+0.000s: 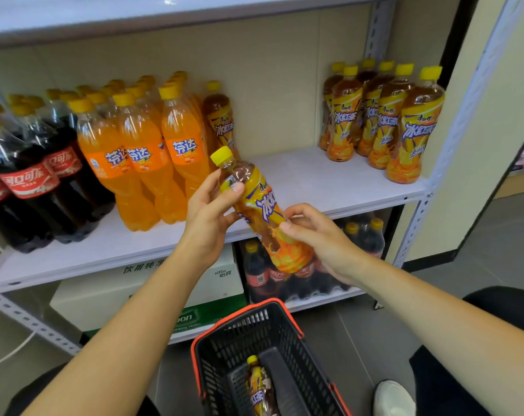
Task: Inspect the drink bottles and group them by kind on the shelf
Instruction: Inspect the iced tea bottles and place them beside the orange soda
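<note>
I hold an iced tea bottle [262, 205] with a yellow cap tilted in front of the white shelf [314, 178]. My left hand [208, 214] grips its neck and upper part. My right hand [317, 235] holds its lower part. On the shelf, cola bottles [32, 181] stand at the left, orange soda bottles [140, 151] beside them, and one iced tea bottle [220, 121] behind those. A group of iced tea bottles [383, 121] stands at the right end. Another iced tea bottle [259, 388] lies in the black basket [224, 349] on the floor.
A gap of bare shelf lies between the orange sodas and the iced tea group. Below the shelf are a white water carton [104, 298] and packed cola bottles [284, 277]. The shelf's metal post [452, 145] rises at the right. My shoe [394, 397] is beside the basket.
</note>
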`<state>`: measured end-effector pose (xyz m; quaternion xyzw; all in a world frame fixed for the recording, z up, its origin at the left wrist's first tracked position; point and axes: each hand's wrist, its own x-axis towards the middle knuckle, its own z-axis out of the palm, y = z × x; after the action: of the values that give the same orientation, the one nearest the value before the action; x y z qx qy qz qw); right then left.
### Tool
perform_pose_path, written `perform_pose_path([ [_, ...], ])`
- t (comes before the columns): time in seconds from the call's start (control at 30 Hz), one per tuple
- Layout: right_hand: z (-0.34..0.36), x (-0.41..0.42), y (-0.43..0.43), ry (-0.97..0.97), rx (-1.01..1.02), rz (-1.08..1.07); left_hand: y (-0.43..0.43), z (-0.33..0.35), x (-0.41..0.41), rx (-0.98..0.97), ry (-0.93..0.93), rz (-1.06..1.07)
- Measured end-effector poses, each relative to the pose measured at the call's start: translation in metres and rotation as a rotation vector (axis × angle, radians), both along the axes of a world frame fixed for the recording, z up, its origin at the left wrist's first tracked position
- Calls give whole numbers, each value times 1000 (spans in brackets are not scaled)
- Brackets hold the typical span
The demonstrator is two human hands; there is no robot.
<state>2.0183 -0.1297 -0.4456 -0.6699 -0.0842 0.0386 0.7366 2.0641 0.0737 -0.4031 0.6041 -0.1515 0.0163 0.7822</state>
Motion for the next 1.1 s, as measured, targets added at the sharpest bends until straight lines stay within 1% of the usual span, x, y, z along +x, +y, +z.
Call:
perform_pose_path([
  [0.07, 1, 2, -4, 6, -51, 38, -2, -1, -2, -15, -9, -46],
  [0.27, -2, 4, -9, -132, -226, -17, -5, 0, -5, -43, -66, -96],
  [0.37, -1, 4, -11, -170, -294, 7, -6, -1, -10, -39, -123, -127],
  [0.47, 1, 1, -8, -232, -330, 12, -9, -3, -16, 65, -207, -131],
  [0.57, -1, -2, -7, -259, -296, -25, -14, -6, -23, 209, -295, -146],
  [0.63, -4, -3, -9, -265, -258, -9, -15, -5, -25, 293, -343, -143],
  [0.8, -6, -5, -12, -293, -266, -7, -7, 8, -26, 493, -465, -71],
  [0.93, -9, -3, -18, -357, -386, -69, -2, 16, -30, 572, -569, -46],
  [1.1, -10, -2, -20, -438, -543, -133, 1, 18, -33, 730, -818, 6],
])
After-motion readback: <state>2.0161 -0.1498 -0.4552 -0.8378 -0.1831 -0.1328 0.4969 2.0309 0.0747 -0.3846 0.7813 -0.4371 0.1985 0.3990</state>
